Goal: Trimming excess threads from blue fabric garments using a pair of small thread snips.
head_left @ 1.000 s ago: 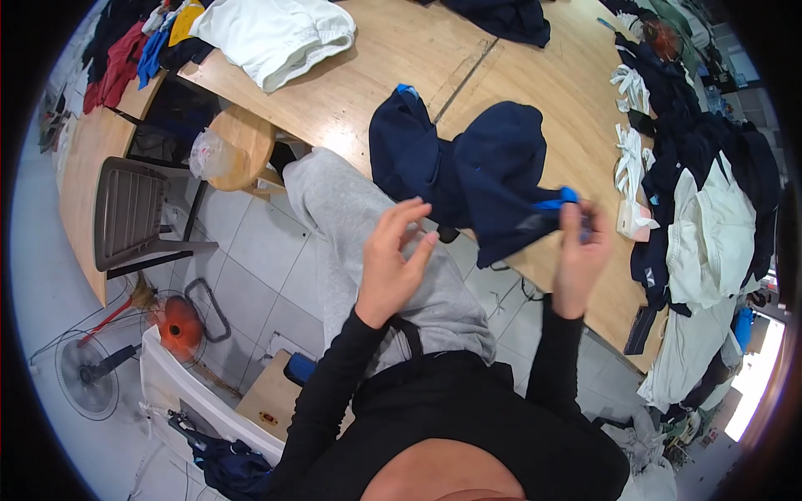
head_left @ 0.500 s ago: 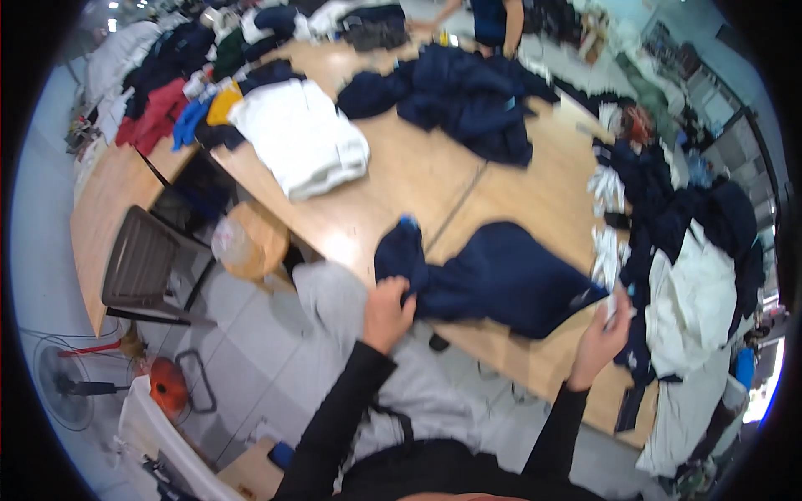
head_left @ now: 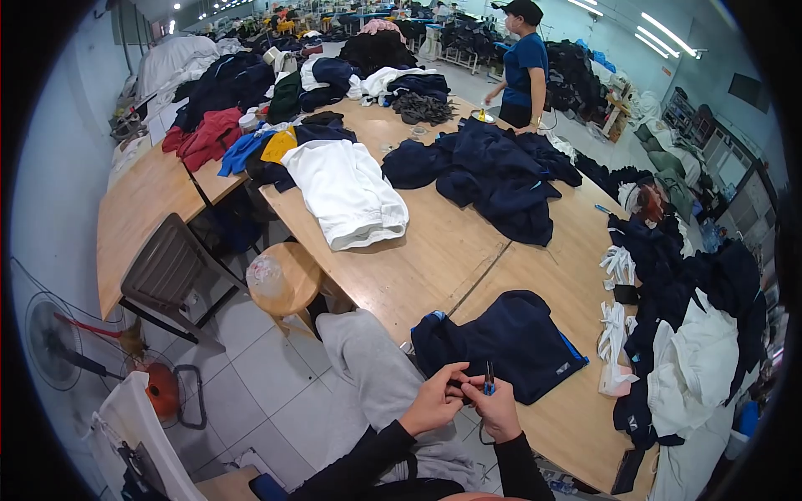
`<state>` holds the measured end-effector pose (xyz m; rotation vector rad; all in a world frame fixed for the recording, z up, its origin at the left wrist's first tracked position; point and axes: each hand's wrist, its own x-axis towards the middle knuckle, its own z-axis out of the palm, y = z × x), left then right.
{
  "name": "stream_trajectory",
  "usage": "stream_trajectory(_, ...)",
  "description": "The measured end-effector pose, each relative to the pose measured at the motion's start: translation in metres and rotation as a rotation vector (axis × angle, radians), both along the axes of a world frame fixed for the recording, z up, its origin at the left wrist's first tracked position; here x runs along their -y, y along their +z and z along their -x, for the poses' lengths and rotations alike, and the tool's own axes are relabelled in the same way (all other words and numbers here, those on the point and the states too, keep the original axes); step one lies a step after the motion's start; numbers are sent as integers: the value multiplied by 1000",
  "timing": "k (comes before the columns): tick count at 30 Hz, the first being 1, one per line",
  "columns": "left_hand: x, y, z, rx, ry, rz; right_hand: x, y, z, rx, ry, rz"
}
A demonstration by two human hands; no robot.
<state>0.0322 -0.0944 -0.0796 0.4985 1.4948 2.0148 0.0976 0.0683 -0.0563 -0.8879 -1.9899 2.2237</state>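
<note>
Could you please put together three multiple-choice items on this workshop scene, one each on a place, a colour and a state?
1. Where does the navy garment nearest the hands lie?
A. on the floor
B. on the wooden table's near edge
C. on the round stool

2. What colour is the folded garment in the middle of the table?
A. white
B. red
C. yellow

3. How do the left hand and right hand stand?
A. far apart
B. flat on the table
C. close together around a small blue-handled tool

Answers: 1 B, it rests on the tabletop just above the hands; 2 A, it is plainly white; 3 C, the fingers meet at the tool.
</note>
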Motion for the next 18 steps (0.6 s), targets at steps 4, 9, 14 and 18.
stream_trajectory(4,-9,16,9,-151,75,22,-4,1,-3,-47,-173,37)
stream_trajectory(9,-18,-9,15,-387,287,298,-19,11,-8,-153,-345,258)
stream_trajectory(14,-10,-13,60,-634,503,594,-32,31,-16,-324,-298,776)
stream_trajectory(18,4,-33,75,-687,321,638,-42,39,-18,-386,-287,834)
